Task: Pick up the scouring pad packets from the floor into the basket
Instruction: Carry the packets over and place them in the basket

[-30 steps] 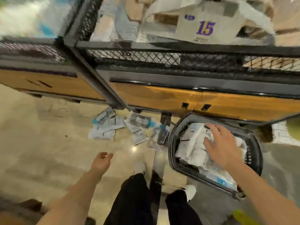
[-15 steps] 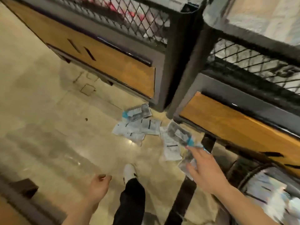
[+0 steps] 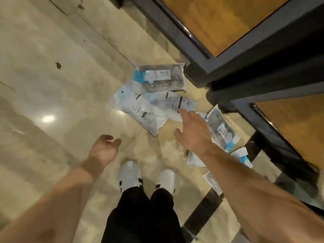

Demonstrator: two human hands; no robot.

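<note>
Glossy beige floor [image 3: 52, 85] with scattered scouring pad packets [image 3: 157, 79] beside the dark shelf base [image 3: 199, 74].

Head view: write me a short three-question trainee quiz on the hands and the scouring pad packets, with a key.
1. True or false: the floor is already free of scouring pad packets.
2. The left hand holds: A) one packet; B) nothing; C) two packets.
3. Which hand reaches out over the packets?
Key: 1 false; 2 B; 3 the right hand, fingers straight, gripping nothing yet.
</note>
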